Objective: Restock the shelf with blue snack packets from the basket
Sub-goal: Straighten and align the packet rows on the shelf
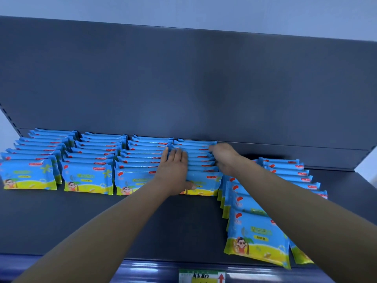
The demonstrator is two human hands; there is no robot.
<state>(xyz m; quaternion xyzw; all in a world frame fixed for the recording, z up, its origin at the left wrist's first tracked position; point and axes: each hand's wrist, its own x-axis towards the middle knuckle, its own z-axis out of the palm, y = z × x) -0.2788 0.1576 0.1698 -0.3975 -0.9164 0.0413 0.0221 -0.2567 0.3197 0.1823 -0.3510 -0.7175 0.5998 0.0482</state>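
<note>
My left grip (pixel 175 170) lies flat and spread on top of the fourth row of blue packets (pixel 195 160), fingers stretched over the upper edges and the thumb hooked down against the face of the front packet (pixel 204 183). It presses rather than clasps; nothing is lifted. My right grip (pixel 224 158) bears on the right side of the same row, fingers curled over the packet ends near the back, so the row sits squeezed between my two hands. Whether those fingers close on any one packet I cannot tell.

This row stands upright on the dark shelf (pixel 102 221), running back to the grey rear panel (pixel 183 88). To its left, three more rows (pixel 91 160) of the same blue packets stand in line, each with a yellow-banded front facing me. To the right, partly behind my right forearm, a fifth row (pixel 285 170) leans and fans toward the front edge, its nearest packet (pixel 257 237) tilted close to the shelf lip. Below the lip a price label (pixel 202 276) with a red arrow shows.
</note>
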